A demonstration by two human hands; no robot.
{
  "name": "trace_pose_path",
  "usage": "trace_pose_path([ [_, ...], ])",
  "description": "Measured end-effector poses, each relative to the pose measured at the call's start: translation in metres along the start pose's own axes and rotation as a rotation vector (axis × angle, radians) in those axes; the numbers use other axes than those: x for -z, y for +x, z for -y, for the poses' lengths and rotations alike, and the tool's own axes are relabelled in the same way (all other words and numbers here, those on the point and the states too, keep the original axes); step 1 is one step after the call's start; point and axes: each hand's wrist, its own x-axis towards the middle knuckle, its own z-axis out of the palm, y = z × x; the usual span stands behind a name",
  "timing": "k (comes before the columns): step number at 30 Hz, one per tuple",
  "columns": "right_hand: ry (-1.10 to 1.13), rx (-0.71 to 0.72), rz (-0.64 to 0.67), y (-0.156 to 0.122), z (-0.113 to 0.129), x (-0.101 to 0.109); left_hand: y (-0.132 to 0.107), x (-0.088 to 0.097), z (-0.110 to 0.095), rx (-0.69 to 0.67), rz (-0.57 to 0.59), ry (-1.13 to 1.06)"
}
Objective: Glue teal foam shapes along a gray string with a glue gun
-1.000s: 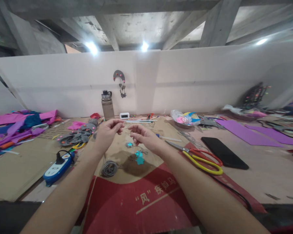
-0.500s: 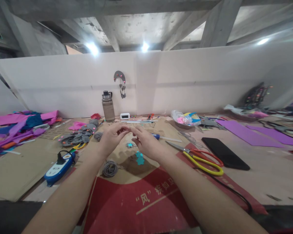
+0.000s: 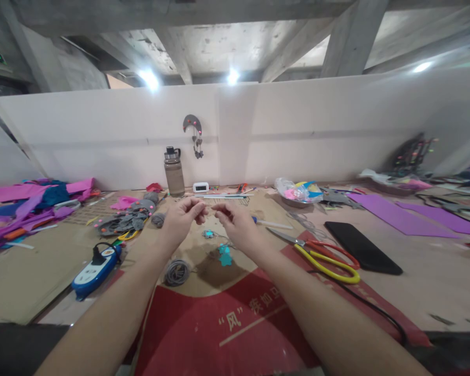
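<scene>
My left hand [image 3: 184, 219] and my right hand [image 3: 235, 223] hover over the cardboard, a small gap between their fingertips. Thumb and forefinger are pinched on each; what they hold is too small to make out. Below them lie a small teal piece [image 3: 208, 234] edged with grey and a few teal flower-like cutouts [image 3: 225, 257]. A thin grey cord [image 3: 229, 244] runs from near these cutouts towards my right hand. A coil of grey cord [image 3: 176, 272] rests below my left hand. Behind my right hand, a blue-handled tool [image 3: 272, 223] is partly hidden.
Scissors [image 3: 325, 258] with red and yellow handles and a black phone [image 3: 362, 248] lie at right, near purple sheets [image 3: 407, 214]. A blue power strip [image 3: 96, 271] and grey felt pieces [image 3: 125, 216] sit at left. A bottle [image 3: 174, 175] stands by the wall.
My hands have drawn slightly apart; fingertips that met or nearly met now have a visible gap. The things on the table stay in place.
</scene>
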Motion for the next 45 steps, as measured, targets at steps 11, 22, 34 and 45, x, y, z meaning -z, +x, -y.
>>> trace_pose_path([
  [11,0.071,-0.028,-0.027,-0.003,0.014,0.005,-0.004,-0.010,0.001,0.084,0.171,0.022],
  [22,0.339,-0.276,-0.007,0.001,0.005,0.001,-0.006,-0.015,0.004,0.068,0.059,0.028],
  [34,0.489,-0.291,-0.027,0.004,0.000,-0.004,-0.008,-0.017,-0.003,0.002,-0.058,-0.049],
  [45,0.108,-0.089,-0.006,-0.001,-0.003,-0.003,-0.008,-0.015,0.002,0.021,0.013,0.060],
])
